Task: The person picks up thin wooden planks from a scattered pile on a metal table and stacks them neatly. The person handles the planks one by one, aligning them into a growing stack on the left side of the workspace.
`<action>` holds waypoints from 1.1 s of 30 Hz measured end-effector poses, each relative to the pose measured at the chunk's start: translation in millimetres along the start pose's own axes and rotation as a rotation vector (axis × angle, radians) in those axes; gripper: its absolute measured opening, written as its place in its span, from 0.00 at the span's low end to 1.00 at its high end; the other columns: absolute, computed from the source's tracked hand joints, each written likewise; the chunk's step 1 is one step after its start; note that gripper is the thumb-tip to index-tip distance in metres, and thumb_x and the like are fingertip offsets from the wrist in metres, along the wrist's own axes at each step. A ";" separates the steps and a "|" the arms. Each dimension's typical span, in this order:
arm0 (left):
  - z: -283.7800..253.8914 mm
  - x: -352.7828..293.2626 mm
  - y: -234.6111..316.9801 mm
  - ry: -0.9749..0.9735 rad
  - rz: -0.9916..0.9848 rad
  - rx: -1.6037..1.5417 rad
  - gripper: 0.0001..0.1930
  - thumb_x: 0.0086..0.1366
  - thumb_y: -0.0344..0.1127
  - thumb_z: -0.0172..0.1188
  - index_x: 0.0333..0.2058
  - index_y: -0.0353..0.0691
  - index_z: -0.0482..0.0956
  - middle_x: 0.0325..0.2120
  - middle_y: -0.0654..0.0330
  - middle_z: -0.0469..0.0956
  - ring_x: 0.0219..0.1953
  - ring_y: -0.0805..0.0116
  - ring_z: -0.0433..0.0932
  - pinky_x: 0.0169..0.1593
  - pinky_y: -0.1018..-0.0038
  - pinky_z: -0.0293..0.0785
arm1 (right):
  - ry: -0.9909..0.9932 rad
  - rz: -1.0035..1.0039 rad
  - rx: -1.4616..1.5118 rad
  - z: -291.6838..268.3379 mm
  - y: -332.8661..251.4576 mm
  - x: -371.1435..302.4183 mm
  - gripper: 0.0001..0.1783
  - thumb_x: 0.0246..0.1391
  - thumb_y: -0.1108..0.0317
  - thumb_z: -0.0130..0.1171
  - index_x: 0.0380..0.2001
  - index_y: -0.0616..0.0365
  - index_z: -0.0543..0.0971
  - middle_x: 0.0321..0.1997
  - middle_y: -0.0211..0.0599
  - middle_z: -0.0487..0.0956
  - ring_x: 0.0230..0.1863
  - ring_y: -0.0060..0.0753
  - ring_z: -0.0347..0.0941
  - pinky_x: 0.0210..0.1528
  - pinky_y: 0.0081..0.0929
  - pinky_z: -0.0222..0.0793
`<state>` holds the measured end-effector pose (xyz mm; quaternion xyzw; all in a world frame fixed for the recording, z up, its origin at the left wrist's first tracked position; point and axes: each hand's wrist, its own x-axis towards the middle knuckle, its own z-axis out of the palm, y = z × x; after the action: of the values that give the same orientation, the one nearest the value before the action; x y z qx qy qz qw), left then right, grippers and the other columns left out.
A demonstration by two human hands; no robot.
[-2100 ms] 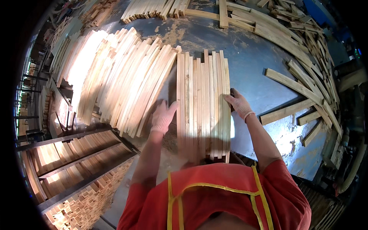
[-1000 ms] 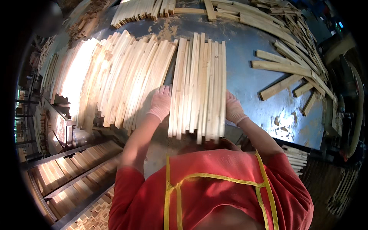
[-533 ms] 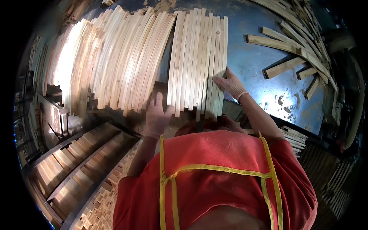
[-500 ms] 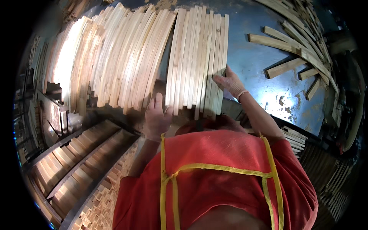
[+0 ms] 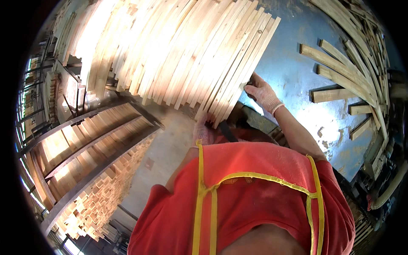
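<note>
A wide row of pale wooden strips [image 5: 187, 63] lies side by side, slanting across the blue table, with uneven near ends. My right hand [image 5: 264, 94], in a pale knit glove, is at the right edge of the row; its thumb and forefinger are spread beside the outermost strip. Close under the near ends of the right-hand strips is my left hand [image 5: 203, 131], also gloved. Its fingertips meet the strip ends and are partly hidden, so their grip does not show.
The blue metal table [image 5: 293, 63] bears loose wooden sticks [image 5: 340, 59] at the right, fanned out and heaped toward the far edge. At lower left stands a dark-framed rack [image 5: 97, 140] of wood pieces, beside a large stack of cut blocks [image 5: 97, 199]. A hose [image 5: 389, 191] hangs at far right.
The gap between the two groups of strips has closed, and the right-hand strips now slant. My left hand has moved right to their near ends; my right thumb has come off the strips' top.
</note>
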<state>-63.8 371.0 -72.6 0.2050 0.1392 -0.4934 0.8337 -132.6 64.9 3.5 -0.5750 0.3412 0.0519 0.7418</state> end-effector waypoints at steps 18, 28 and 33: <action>247.0 130.5 108.6 -0.115 -0.070 1.530 0.46 0.60 0.45 0.76 0.73 0.33 0.65 0.51 0.47 0.84 0.51 0.53 0.83 0.61 0.66 0.78 | 0.104 -0.059 0.302 14.0 8.0 9.4 0.31 0.60 0.74 0.60 0.67 0.66 0.71 0.31 0.25 0.74 0.27 0.20 0.67 0.28 0.22 0.61; 229.8 72.2 285.2 -0.008 0.042 1.711 0.57 0.58 0.34 0.72 0.81 0.48 0.47 0.66 0.42 0.74 0.47 0.65 0.85 0.53 0.71 0.86 | 0.347 -0.066 0.345 98.4 -31.8 42.8 0.38 0.50 0.74 0.57 0.69 0.56 0.70 0.43 0.29 0.79 0.36 0.27 0.71 0.36 0.26 0.67; 155.5 98.4 425.8 0.389 0.371 2.299 0.48 0.61 0.44 0.72 0.77 0.43 0.61 0.64 0.42 0.77 0.62 0.51 0.80 0.66 0.61 0.77 | 0.380 -0.150 0.550 75.4 -9.4 53.6 0.23 0.55 0.65 0.59 0.56 0.49 0.77 0.40 0.26 0.76 0.34 0.27 0.70 0.36 0.26 0.67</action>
<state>362.2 403.8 108.1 0.9242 -0.2941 -0.1606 0.1832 -53.7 111.9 -11.2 -0.3762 0.4313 -0.2050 0.7940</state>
